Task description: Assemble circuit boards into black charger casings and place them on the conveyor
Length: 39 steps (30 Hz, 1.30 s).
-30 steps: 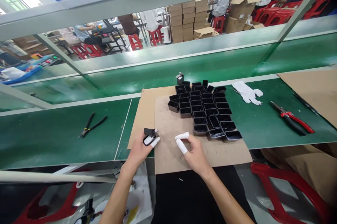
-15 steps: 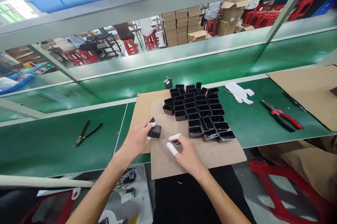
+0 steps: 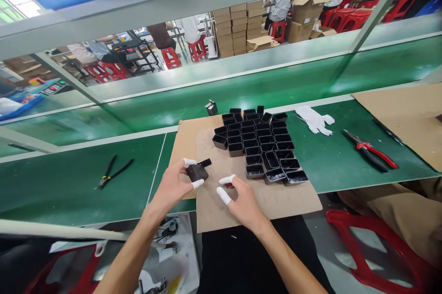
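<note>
My left hand [image 3: 174, 181], with white finger covers on thumb and finger, grips a small black plastic case [image 3: 197, 173] by its two sides, over the left part of the brown cardboard sheet [image 3: 221, 213]. A flat black piece [image 3: 206, 163] lies or sticks out just beyond the case; whether they are joined I cannot tell. To the right, my right hand [image 3: 243, 199] has covered thumb and finger apart, with nothing between them. Beyond it stand several open-topped black plastic housings [image 3: 265, 140] in tight rows. Some near ones hold something whitish [image 3: 276, 177].
Black-handled cutters [image 3: 112, 173] lie left; a white glove [image 3: 315, 120] and red-and-black pliers [image 3: 371, 150] lie right. A black block with metal prongs [image 3: 211, 107] sits on the green belt [image 3: 155, 103] behind. A red stool [image 3: 362, 239] and a seated person's leg [image 3: 397, 216] are at right.
My left hand has turned the black case, and its thumb and finger now sit on opposite sides. The pronged block has shifted left. My right hand stays nearly where it was.
</note>
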Motion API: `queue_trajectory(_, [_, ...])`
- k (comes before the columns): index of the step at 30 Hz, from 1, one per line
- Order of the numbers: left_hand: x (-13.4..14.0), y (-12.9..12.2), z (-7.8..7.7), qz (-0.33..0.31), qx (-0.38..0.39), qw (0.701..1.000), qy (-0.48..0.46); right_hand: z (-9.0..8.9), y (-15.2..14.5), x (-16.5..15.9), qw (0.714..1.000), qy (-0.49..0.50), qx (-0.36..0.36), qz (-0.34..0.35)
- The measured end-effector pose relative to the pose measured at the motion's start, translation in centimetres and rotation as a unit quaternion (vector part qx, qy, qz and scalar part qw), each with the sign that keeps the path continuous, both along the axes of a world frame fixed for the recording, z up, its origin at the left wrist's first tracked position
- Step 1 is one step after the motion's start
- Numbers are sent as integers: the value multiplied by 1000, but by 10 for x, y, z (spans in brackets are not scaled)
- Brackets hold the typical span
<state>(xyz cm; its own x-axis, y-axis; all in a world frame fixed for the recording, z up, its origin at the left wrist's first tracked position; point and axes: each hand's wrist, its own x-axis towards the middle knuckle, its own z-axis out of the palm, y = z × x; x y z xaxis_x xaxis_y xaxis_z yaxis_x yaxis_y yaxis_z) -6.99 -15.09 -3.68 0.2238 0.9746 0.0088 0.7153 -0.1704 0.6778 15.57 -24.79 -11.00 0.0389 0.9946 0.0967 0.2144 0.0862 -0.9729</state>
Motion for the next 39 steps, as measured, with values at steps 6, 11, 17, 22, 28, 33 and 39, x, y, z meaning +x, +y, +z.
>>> queue_trajectory(6, [-4,-1,-3,50,20,997,-60,0,-1,0,1000,5,-11,7])
queue_trajectory(11, [-10,-5,-14,65,44,992,-103,1,3,0,999,17,-30,14])
queue_trajectory(17, [-10,-32,-5,-44,87,964,-247,16,6,-3,982,182,-43,2])
queue_trajectory(22, [-7,-64,8,-111,159,938,-286,50,-13,-1,960,274,57,1])
queue_trajectory(28, [-2,-78,17,-177,195,923,-281,72,-22,2,953,301,32,24])
queue_trajectory(33, [-5,-82,20,-217,212,918,-255,70,-21,3,953,298,48,8])
queue_trajectory(39, [-18,-86,15,-270,201,927,-168,70,-26,11,971,196,137,-22])
